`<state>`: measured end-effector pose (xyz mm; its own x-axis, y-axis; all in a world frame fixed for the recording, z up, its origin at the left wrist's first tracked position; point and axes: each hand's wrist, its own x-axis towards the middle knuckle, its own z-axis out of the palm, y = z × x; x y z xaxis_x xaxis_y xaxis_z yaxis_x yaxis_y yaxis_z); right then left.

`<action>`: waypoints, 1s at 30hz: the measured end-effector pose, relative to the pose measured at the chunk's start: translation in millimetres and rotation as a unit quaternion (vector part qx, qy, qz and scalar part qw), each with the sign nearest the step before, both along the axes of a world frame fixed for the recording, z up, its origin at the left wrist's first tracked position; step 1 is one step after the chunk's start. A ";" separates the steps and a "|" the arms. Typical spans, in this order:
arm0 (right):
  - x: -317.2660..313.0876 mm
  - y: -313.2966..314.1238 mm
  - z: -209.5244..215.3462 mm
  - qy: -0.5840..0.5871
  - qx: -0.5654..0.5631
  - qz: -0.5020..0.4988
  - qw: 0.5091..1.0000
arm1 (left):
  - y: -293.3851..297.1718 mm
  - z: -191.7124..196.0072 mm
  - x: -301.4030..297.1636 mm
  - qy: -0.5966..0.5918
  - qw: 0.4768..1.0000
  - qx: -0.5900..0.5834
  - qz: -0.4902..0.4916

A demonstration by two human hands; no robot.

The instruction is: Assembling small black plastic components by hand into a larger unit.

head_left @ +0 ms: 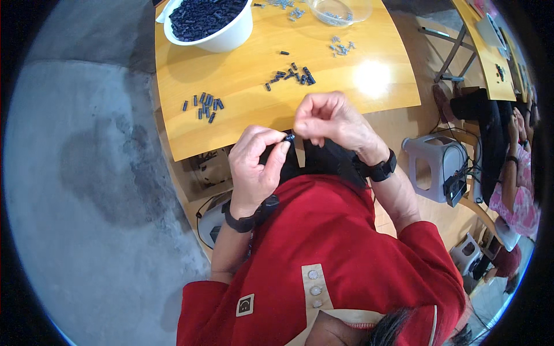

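In front of the table's near edge, my left hand pinches a small black cylindrical part between thumb and fingertips. My right hand is just to its right and slightly higher, thumb and fingers pressed together. Whatever it may hold is too small or hidden to make out. Beyond the hands, a loose group of black parts lies on the yellow table. A second cluster of similar black parts lies to the left, near the front edge.
A white tub heaped with black parts stands at the back left. Small silvery pieces lie at the right, near a clear round dish. Below the table are a box and a plastic stool with cables. Other people sit far right.
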<state>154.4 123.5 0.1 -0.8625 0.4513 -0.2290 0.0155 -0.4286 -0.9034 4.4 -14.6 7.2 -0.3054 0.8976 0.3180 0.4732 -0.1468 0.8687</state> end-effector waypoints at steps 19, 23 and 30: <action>-78.9 -1.4 -49.9 -0.217 0.661 -0.092 0.713 | -6.4 -5.7 -16.8 -0.035 0.995 -0.016 0.089; -74.0 -4.7 -45.4 -0.232 0.662 -0.096 0.706 | -5.2 -3.8 -14.3 -0.034 0.996 -0.022 0.083; -33.9 -10.7 -12.5 -0.100 0.271 -0.128 0.949 | -2.2 0.7 -6.5 -0.031 0.997 -0.013 0.072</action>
<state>120.5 112.8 -12.4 -0.6717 0.7391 -0.0505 0.1685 0.0860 -0.9819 -2.0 -16.8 7.8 -0.4497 0.8508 0.2718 0.4325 -0.0588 0.8997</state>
